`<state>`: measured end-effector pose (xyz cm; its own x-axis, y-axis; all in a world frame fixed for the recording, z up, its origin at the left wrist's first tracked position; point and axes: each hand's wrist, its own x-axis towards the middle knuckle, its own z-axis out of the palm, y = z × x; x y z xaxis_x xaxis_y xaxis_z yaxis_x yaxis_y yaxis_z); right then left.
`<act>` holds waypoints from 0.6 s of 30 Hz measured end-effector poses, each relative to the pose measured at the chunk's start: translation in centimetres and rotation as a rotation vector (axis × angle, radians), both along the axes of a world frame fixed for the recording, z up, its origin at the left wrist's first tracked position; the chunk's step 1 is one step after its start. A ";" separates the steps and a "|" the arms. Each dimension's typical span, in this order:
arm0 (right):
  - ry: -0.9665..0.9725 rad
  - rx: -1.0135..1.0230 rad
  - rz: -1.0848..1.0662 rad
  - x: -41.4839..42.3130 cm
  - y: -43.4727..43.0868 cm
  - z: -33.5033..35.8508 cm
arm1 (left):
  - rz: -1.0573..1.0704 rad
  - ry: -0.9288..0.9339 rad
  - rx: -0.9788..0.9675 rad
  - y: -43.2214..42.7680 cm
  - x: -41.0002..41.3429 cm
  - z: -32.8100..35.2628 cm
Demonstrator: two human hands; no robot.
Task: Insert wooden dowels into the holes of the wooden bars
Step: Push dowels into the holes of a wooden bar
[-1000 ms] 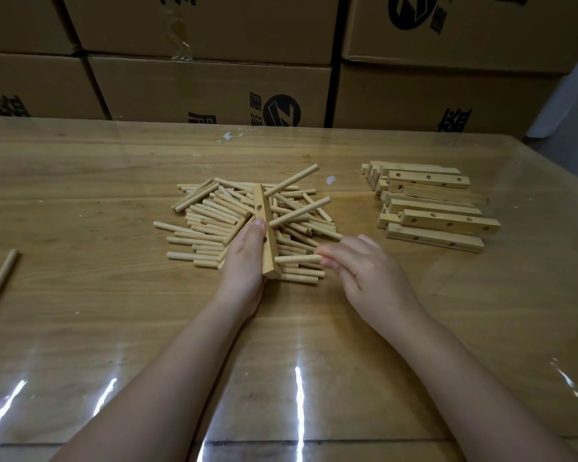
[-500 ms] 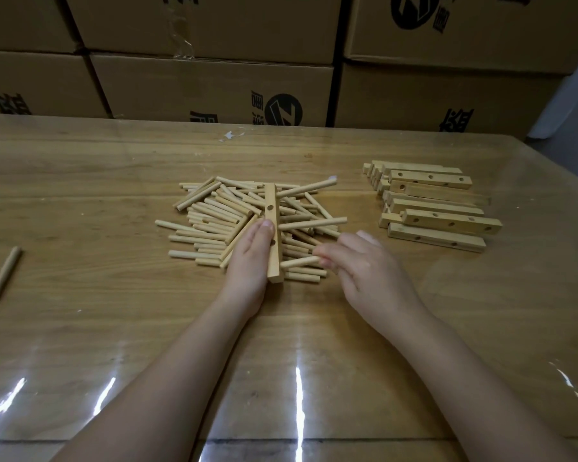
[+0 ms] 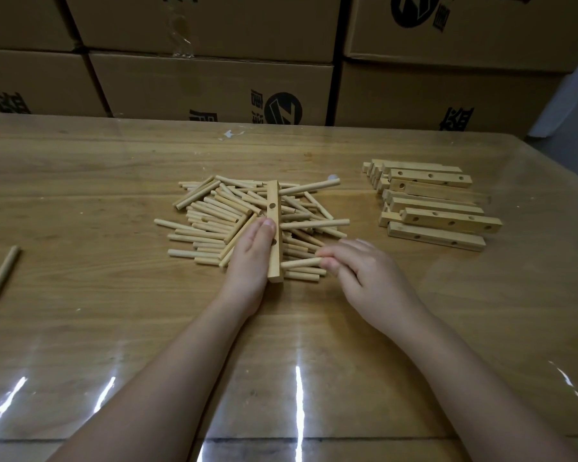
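Observation:
My left hand (image 3: 251, 253) holds a wooden bar (image 3: 274, 215) on edge over the pile of loose dowels (image 3: 214, 221), its length running away from me. Three dowels stick out of the bar's right side. The farthest one (image 3: 309, 187) and the middle one (image 3: 314, 224) point right. My right hand (image 3: 357, 271) pinches the outer end of the nearest dowel (image 3: 302, 262), whose other end meets the bar. One round hole shows on the bar's top face.
A stack of several drilled wooden bars (image 3: 431, 205) lies to the right on the wooden table (image 3: 80, 168). A single dowel (image 3: 1, 274) lies far left. Cardboard boxes (image 3: 214, 85) line the table's far edge.
The bar has turned from tilted to pointing straight away from me, and its inserted dowels now lie closer to level. My right hand stays on the nearest dowel.

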<state>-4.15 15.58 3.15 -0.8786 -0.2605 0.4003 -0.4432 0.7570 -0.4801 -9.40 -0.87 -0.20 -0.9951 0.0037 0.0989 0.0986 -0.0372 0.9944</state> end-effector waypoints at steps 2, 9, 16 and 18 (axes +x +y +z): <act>-0.001 -0.015 0.006 0.0 0.0 0.1 | -0.016 -0.005 -0.008 0.0 0.0 0.0; 0.076 -0.482 -0.180 -0.2 1.9 0.5 | -0.023 -0.063 -0.065 0.0 0.1 0.2; -0.039 -0.528 -0.109 -0.7 2.6 0.4 | -0.072 -0.040 -0.128 0.2 0.3 0.5; -0.004 -0.485 -0.126 -0.8 2.6 0.2 | -0.083 -0.009 -0.153 0.3 0.4 0.5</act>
